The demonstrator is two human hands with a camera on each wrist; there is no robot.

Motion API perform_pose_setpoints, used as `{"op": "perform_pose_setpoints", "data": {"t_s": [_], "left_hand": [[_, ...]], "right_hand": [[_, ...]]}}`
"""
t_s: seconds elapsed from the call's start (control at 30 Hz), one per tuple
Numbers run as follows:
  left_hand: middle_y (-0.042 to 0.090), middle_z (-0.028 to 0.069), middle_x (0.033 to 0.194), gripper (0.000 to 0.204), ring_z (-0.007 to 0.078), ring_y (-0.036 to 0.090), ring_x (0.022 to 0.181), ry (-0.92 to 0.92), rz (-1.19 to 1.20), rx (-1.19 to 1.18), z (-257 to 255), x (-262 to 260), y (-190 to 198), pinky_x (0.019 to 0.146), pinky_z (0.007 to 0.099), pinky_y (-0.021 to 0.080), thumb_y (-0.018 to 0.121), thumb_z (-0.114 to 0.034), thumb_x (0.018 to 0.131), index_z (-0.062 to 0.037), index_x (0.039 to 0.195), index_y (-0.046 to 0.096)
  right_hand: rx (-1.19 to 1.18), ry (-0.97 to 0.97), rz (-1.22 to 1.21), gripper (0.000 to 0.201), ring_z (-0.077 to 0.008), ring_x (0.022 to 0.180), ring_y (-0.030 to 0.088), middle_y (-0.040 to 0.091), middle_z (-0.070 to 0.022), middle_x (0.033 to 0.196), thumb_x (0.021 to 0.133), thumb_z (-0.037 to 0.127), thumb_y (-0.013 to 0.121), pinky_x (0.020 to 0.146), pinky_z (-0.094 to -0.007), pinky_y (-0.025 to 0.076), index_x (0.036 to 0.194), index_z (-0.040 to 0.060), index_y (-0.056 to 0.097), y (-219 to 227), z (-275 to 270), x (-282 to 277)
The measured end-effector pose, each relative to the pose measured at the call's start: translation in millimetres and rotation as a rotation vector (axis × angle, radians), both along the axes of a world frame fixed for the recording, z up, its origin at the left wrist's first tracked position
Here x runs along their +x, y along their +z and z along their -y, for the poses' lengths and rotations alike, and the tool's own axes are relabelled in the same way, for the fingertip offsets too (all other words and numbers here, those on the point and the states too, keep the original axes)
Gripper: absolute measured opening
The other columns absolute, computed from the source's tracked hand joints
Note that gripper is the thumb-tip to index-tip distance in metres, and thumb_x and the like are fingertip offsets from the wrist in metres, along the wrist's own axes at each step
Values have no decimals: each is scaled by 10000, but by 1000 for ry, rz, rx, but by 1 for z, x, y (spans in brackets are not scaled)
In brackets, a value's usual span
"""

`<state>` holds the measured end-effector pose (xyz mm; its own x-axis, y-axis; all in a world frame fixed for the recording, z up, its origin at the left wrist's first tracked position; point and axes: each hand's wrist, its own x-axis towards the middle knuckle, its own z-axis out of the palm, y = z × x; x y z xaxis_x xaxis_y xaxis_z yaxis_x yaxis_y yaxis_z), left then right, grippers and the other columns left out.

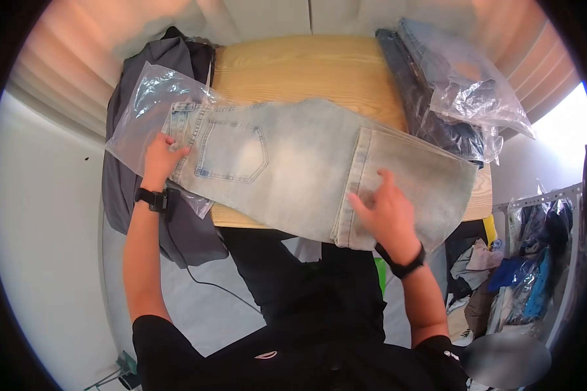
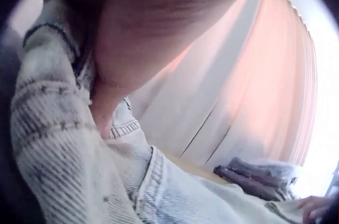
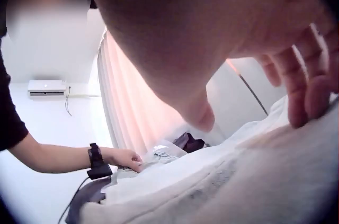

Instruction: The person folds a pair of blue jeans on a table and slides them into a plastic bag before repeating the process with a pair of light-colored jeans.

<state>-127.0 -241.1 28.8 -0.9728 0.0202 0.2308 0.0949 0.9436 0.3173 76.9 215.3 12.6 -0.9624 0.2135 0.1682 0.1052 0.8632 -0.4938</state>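
Observation:
Light-blue jeans [image 1: 293, 163] lie folded lengthwise across the table, waistband to the left, back pocket facing up, with the leg ends turned back over at the right. At the waistband, the left hand [image 1: 160, 159] pinches the denim between thumb and fingers; the left wrist view [image 2: 153, 38] shows the thumb against the cloth. The right hand [image 1: 388, 208] is over the turned-back part near the hem, its fingers spread and slightly bent. In the right wrist view its fingertips [image 3: 304, 102] are close to the cloth; whether they touch cannot be told.
A clear plastic bag [image 1: 140, 111] lies partly under the waistband, over dark grey garments [image 1: 127, 189] at the table's left edge. Bagged jeans [image 1: 456, 85] are stacked at the back right of the wooden table [image 1: 293, 68]. A rack with clothes [image 1: 535, 254] stands at the right.

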Motion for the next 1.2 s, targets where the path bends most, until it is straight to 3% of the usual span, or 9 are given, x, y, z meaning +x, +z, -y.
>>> {"op": "perform_pose_setpoints", "data": {"t_s": [0.23,0.4,0.5,0.63,0.7,0.9,0.93,1.0,1.2], "left_hand": [[606,133,1030,482,231,597,952,62,-190,37,1,10,20,829,337,475,818,-233,745,-3,1084,566],[584,146,1167,585,230,569,1060,-5,-33,529,40,0,-20,927,337,454,771,-308,827,26,1232,513],[575,140,1211,603,216,552,1104,-25,-15,711,49,2,-33,986,321,418,728,-349,872,21,1283,487],[587,76,1202,466,149,523,1130,-22,56,999,51,3,-32,990,275,390,588,-356,974,-5,1274,525],[597,39,1173,420,117,518,1115,-18,37,1073,49,8,-29,964,256,393,494,-372,1018,-21,1237,565],[596,73,1195,500,133,530,1102,-9,30,1136,53,9,-30,981,265,391,413,-436,1033,-3,1226,572],[596,78,1197,517,136,530,1102,-2,43,1170,53,11,-26,985,268,391,407,-447,1032,5,1222,573],[592,105,1221,639,172,536,1116,13,58,1203,57,9,-33,1009,298,383,331,-533,1025,19,1254,558],[565,149,1315,842,209,515,1210,99,126,1426,76,-6,-55,1061,302,332,287,-683,962,41,1301,550]], "right_hand": [[229,37,164,704,-346,670,654,639,-190,737,799,320,646,625,-448,530,1357,-28,396,-8,25,-40],[186,139,183,642,-360,654,652,635,-187,689,794,205,627,595,-448,513,1345,-6,372,-6,10,-50],[-38,205,118,606,-302,579,621,589,-143,637,790,109,613,547,-408,472,1341,53,368,11,-11,-51],[-381,119,148,598,-79,531,453,441,8,600,795,25,555,494,-263,367,1361,105,378,86,2,-65],[-308,156,71,574,-54,548,463,469,34,644,806,27,531,492,-239,354,1361,104,406,127,17,-81],[-627,483,8,492,-69,709,493,557,-2,864,910,121,526,638,-217,409,1386,35,440,172,149,-171],[-570,605,-66,581,-155,765,634,640,-118,915,903,206,632,653,-280,514,1388,11,378,157,171,-200],[-937,804,137,673,-208,929,648,648,-172,1011,902,246,651,758,-322,534,1433,19,304,138,228,-221],[-581,778,172,784,-317,1234,510,494,-232,1340,872,239,684,1036,-427,403,1484,43,234,71,172,-185]]}}
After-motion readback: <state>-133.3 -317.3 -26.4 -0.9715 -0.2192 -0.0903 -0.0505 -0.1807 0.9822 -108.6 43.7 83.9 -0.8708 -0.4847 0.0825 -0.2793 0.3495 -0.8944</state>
